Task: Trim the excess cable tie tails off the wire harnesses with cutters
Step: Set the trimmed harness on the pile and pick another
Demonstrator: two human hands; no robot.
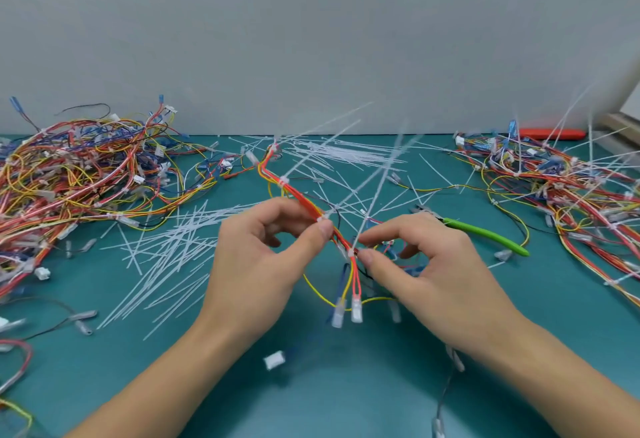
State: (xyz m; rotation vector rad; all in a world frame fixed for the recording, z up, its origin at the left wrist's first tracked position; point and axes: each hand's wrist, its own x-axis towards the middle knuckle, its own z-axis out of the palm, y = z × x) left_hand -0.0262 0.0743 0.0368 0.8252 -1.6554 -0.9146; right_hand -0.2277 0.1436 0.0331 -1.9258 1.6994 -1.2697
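A red, orange and yellow wire harness runs diagonally above the green mat, with several white cable ties and long uncut tails sticking up. My left hand pinches the harness at a tie head near its middle. My right hand pinches it lower down at another tie, between thumb and forefinger. White connectors dangle below. The green-handled cutters lie on the mat behind my right hand, held by neither hand.
A big tangle of harnesses sits at the left, another with long tie tails at the right. Cut white tails litter the green mat. A red tool lies by the grey back wall.
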